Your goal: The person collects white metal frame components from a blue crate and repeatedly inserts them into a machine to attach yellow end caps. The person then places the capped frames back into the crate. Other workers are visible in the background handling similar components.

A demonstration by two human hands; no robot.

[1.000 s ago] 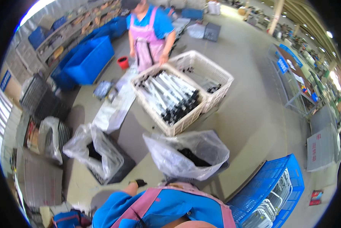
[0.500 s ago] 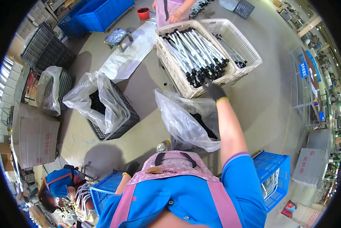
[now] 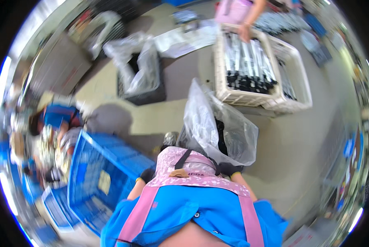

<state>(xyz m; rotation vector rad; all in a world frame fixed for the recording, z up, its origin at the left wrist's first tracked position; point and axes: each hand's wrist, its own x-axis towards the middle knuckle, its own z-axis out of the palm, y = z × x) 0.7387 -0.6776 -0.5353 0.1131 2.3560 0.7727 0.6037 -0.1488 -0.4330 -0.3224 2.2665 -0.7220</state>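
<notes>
Blue crate [image 3: 114, 148] is standing open and tilted-looking at the wearer's left, reaching close to the body. White crate [image 3: 238, 97] is sitting farther ahead to the right, and clear plastic bag [image 3: 201, 119] is gaping open nearer, between that crate and the wearer. Black-tipped rods [image 3: 250, 61] are filling the white crate, with a co-worker's hand [image 3: 245, 32] resting over them. Gloved left hand [image 3: 147, 175] is hanging by the blue crate's near corner; gloved right hand [image 3: 229, 169] is hovering just beside the bag's lower edge. Whether either hand is gripping, I cannot tell.
</notes>
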